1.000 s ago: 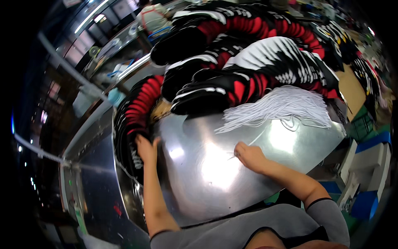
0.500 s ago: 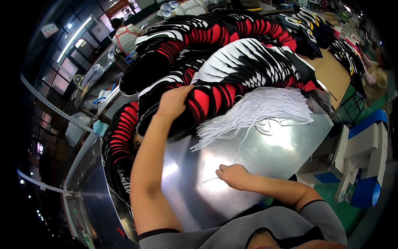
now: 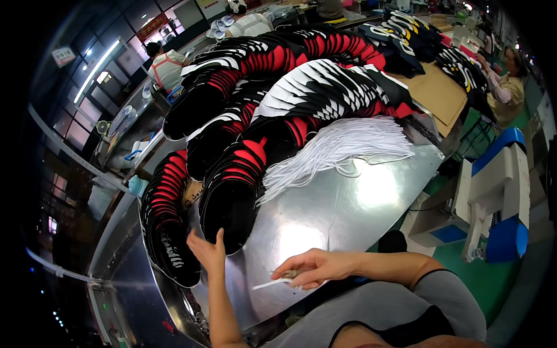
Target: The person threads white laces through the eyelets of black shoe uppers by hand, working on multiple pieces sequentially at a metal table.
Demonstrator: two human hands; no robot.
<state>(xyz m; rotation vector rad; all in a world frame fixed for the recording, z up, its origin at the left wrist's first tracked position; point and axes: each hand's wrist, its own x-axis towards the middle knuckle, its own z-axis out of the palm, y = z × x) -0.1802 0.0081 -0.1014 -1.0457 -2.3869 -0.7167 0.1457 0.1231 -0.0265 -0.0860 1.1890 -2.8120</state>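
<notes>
My left hand (image 3: 207,253) is open, thumb and fingers apart, at the near end of a fanned stack of black and red shoe uppers (image 3: 232,200). I cannot tell whether its fingertips touch the stack. To its left lies another curved row of black and red uppers (image 3: 164,203). Low over the metal table (image 3: 342,214), my right hand (image 3: 316,268) is closed on a white shoelace (image 3: 270,284), whose flat end sticks out leftward. A bundle of white shoelaces (image 3: 342,152) lies beyond it, against the uppers.
More uppers with white panels (image 3: 307,87) are heaped at the back. A brown cardboard sheet (image 3: 438,95) lies at the far right. Beside the table on the right stands a beige and blue machine (image 3: 496,197). Co-workers sit at other tables, one person (image 3: 507,87) at far right.
My left hand has come back from the heap toward me and opened. A stack of uppers now sits nearer along the table. My right hand has drawn closer to my body with the shoelace.
</notes>
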